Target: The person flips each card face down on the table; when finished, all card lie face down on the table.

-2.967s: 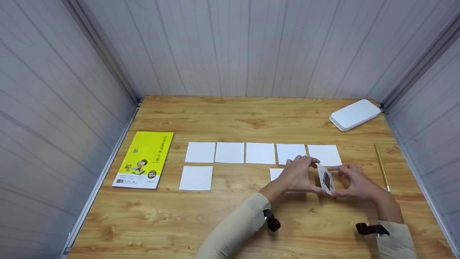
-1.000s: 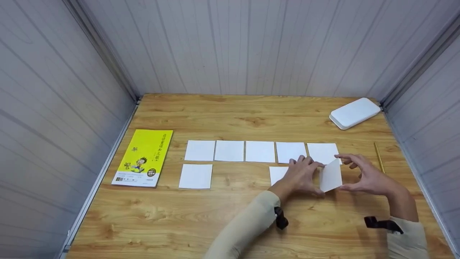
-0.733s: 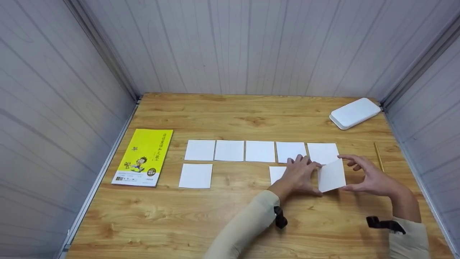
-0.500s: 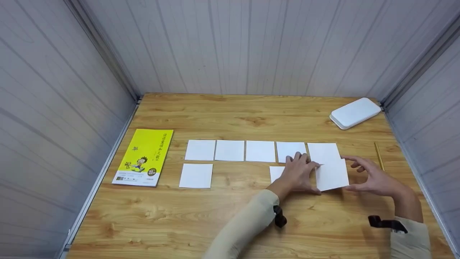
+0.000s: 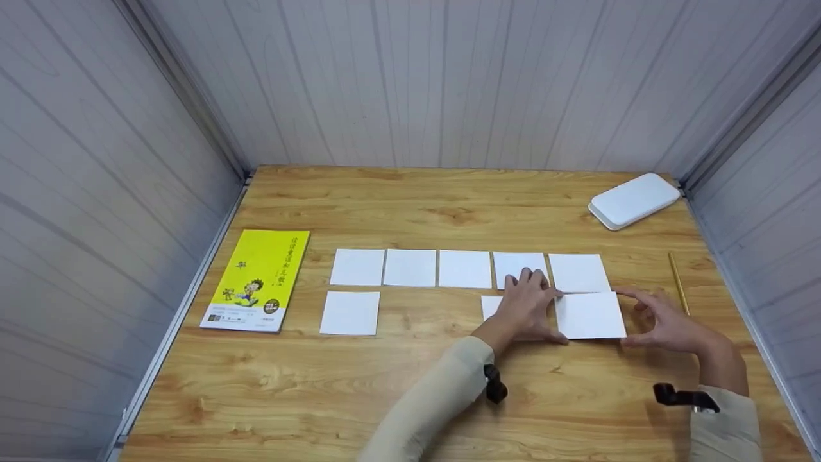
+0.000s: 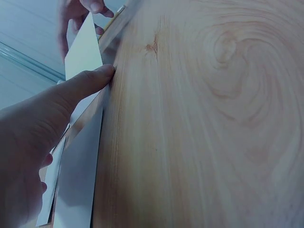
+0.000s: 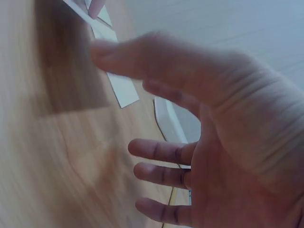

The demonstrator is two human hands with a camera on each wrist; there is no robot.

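Observation:
Between my two hands is a square white card [image 5: 590, 316], blank side up and nearly level, close over the table at the right of the near row. My left hand [image 5: 527, 308] holds its left edge, thumb at the near corner and a finger at the far one. At the opposite edge my right hand [image 5: 667, 324] holds the right corners with thumb and forefinger. Part of another white card [image 5: 490, 308] shows from under my left hand. In the left wrist view the held card [image 6: 85, 50] tilts above the tabletop, with my left thumb [image 6: 88, 83] against it.
Several blank white cards [image 5: 465, 269] form a far row, and one more card [image 5: 349, 313] lies at the near left. A yellow book [image 5: 260, 282] is on the left. A white case [image 5: 634, 201] sits at the back right, with a thin gold stick [image 5: 678, 282] nearer.
The card stood on edge with its printed side showing; it has been turned and lowered, blank side up. My right hand moved rightward, then slightly back left during the last half second.

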